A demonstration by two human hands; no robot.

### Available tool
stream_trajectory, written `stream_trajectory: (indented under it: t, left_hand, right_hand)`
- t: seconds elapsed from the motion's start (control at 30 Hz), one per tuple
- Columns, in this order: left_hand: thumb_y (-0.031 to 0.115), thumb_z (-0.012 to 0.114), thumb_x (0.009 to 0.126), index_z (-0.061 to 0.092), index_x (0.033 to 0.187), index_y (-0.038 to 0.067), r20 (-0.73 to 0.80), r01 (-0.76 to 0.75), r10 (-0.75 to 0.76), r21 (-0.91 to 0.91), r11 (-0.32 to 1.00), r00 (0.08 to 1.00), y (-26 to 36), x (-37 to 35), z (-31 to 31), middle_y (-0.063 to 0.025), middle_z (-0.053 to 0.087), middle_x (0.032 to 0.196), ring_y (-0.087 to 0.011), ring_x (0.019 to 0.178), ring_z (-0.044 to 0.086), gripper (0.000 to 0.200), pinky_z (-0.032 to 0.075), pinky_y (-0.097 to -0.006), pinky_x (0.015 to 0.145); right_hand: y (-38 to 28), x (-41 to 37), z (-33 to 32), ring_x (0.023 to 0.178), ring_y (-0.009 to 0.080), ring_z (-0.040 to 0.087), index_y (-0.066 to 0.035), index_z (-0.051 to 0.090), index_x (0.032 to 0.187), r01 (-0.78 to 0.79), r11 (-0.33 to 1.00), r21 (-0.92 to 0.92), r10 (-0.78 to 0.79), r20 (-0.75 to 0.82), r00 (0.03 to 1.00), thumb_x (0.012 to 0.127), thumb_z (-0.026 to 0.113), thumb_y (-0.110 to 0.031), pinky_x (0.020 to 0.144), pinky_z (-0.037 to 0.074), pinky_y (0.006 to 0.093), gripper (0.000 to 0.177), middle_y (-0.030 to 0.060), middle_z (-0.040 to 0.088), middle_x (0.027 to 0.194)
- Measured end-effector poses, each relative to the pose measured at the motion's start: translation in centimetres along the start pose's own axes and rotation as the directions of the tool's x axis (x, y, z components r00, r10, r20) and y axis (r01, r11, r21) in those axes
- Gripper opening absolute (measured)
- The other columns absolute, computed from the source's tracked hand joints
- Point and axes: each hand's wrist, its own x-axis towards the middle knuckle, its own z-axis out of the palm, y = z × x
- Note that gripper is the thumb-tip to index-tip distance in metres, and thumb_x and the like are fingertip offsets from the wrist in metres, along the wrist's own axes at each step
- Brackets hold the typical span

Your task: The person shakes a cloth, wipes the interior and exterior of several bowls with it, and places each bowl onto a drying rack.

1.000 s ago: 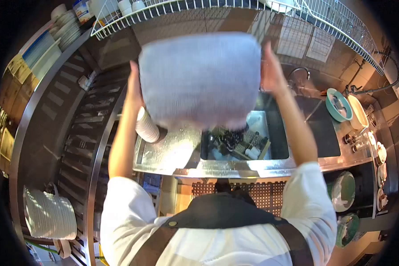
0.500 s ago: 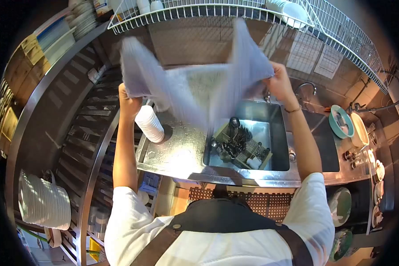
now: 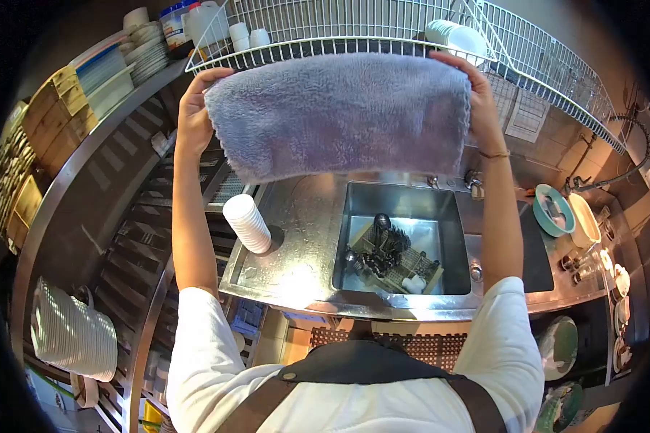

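A fuzzy grey-purple cloth [image 3: 339, 119] hangs spread out at the wire rack, above the back of the sink counter. My left hand [image 3: 197, 105] is closed on its upper left corner, fingers over the top edge. At the upper right corner my right hand [image 3: 478, 90] grips it the same way, close under the rack. Part of the wall and counter back is hidden behind the cloth. Below it is a metal sink [image 3: 451, 238] with a rack of dark cutlery [image 3: 386, 245] in it. A stack of white cups [image 3: 247, 224] stands left of the sink.
The white wire rack [image 3: 339, 30] runs along the wall and carries white dishes [image 3: 456, 37]. A teal basin [image 3: 554, 209] sits right of the sinks. Stacked white plates [image 3: 72, 328] stand on the slatted shelf [image 3: 119, 267] at left. A faucet [image 3: 474, 180] rises behind the sinks.
The cloth was blurred and folded in a V between my hands; now it is stretched flat. Both hands have moved up towards the rack, still holding its corners.
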Motion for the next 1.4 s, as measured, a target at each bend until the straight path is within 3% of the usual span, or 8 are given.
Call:
stream_trajectory:
  t: [0.37, 0.43, 0.57, 0.83, 0.9, 0.97, 1.23, 1.4]
  left_hand:
    - [0.040, 0.034, 0.089, 0.059, 0.097, -0.004, -0.204, 0.128, -0.134, -0.040, 0.991, 0.970, 3.4, -3.4, 1.7, -0.0113, 0.061, 0.093, -0.0168, 0.083, 0.057, 0.052, 0.044, -0.0275, 0.078]
    - [0.029, 0.049, 0.091, 0.060, 0.096, 0.002, -0.276, 0.186, -0.166, 0.046, 0.982, 0.947, 3.6, -4.4, 1.9, -0.0072, 0.060, 0.094, -0.0121, 0.084, 0.054, 0.030, 0.042, -0.0243, 0.079]
    - [0.001, 0.063, 0.082, 0.054, 0.114, 0.003, -0.429, 0.092, 0.244, 0.626, 0.775, 0.870, 5.0, -5.1, 5.2, -0.0041, 0.060, 0.095, -0.0080, 0.085, 0.055, 0.033, 0.044, -0.0224, 0.078]
    - [0.007, 0.055, 0.091, 0.043, 0.122, 0.001, -0.592, 0.245, 0.436, 0.741, 0.625, 0.677, 7.0, -6.5, 9.0, -0.0057, 0.060, 0.090, -0.0127, 0.078, 0.058, 0.033, 0.046, -0.0238, 0.073]
    - [0.011, 0.048, 0.095, 0.044, 0.114, 0.001, -0.282, 0.078, 0.900, 0.959, 0.272, 0.332, 7.3, -5.6, 11.1, -0.0072, 0.058, 0.086, -0.0151, 0.072, 0.058, 0.022, 0.046, -0.0246, 0.072]
    - [0.014, 0.044, 0.097, 0.043, 0.110, 0.000, -0.361, -0.465, 0.879, 0.749, 0.472, 0.311, 8.0, -4.2, 14.5, -0.0095, 0.057, 0.087, -0.0164, 0.069, 0.057, 0.019, 0.046, -0.0251, 0.070]
    - [0.017, 0.058, 0.088, 0.048, 0.111, -0.001, 0.073, -0.249, 0.504, 0.924, 0.290, 0.861, 9.3, -0.3, 19.2, -0.0176, 0.055, 0.107, -0.0325, 0.089, 0.058, 0.031, 0.047, -0.0357, 0.077]
    - [0.018, 0.053, 0.091, 0.044, 0.093, 0.001, -0.237, 0.169, 0.124, 0.899, 0.404, 0.964, 6.5, -3.4, 19.6, -0.0231, 0.057, 0.081, -0.0426, 0.077, 0.058, 0.019, 0.044, -0.0447, 0.065]
  right_hand:
    - [-2.5, -2.8, 0.3, 0.058, 0.0072, 0.054, 0.000, 0.064, 0.099, -0.303, 0.896, 0.326, 0.245, 0.206, 0.947, 0.085, 0.051, -0.026, 0.047, 0.042, 0.0183, 0.032, 0.0066, 0.061, 0.095]
    - [1.2, -2.3, -0.9, 0.046, 0.0027, 0.047, -0.001, 0.063, 0.100, -0.335, 0.941, -0.054, 0.337, 0.271, 0.902, 0.087, 0.055, -0.021, 0.036, 0.034, 0.0181, 0.025, 0.0039, 0.061, 0.088]
    - [1.2, -1.5, 2.8, 0.044, 0.0003, 0.044, -0.002, 0.062, 0.102, -0.288, 0.926, -0.245, 0.350, 0.262, 0.899, 0.084, 0.061, -0.007, 0.035, 0.033, 0.0180, 0.018, 0.0005, 0.061, 0.084]
    - [2.0, -2.9, 4.4, 0.075, 0.0095, 0.062, 0.000, 0.057, 0.111, -0.128, 0.971, 0.203, 0.127, 0.018, 0.992, 0.087, 0.052, 0.005, 0.064, 0.050, 0.0207, 0.025, 0.0046, 0.062, 0.096]
    - [1.4, -3.2, 5.1, 0.093, 0.0134, 0.060, 0.001, 0.055, 0.111, 0.109, 0.929, 0.353, -0.063, -0.140, 0.988, 0.086, 0.051, 0.006, 0.075, 0.050, 0.0229, 0.026, 0.0102, 0.060, 0.108]
    - [1.0, -2.3, 5.4, 0.105, 0.0179, 0.055, 0.001, 0.054, 0.110, 0.237, 0.874, 0.424, -0.178, -0.173, 0.969, 0.085, 0.049, 0.003, 0.087, 0.046, 0.0289, 0.025, 0.0145, 0.056, 0.117]
    - [-2.5, 1.1, 10.1, 0.102, 0.0155, 0.055, -0.001, 0.050, 0.116, -0.213, 0.639, 0.739, -0.074, 0.335, 0.939, 0.085, 0.052, -0.005, 0.090, 0.044, 0.0264, 0.031, 0.0109, 0.056, 0.113]
    - [4.6, -5.8, 15.9, 0.109, 0.0219, 0.051, -0.005, 0.047, 0.123, -0.312, 0.834, 0.456, 0.160, 0.341, 0.926, 0.094, 0.050, -0.015, 0.093, 0.041, 0.0312, 0.031, 0.0113, 0.054, 0.116]
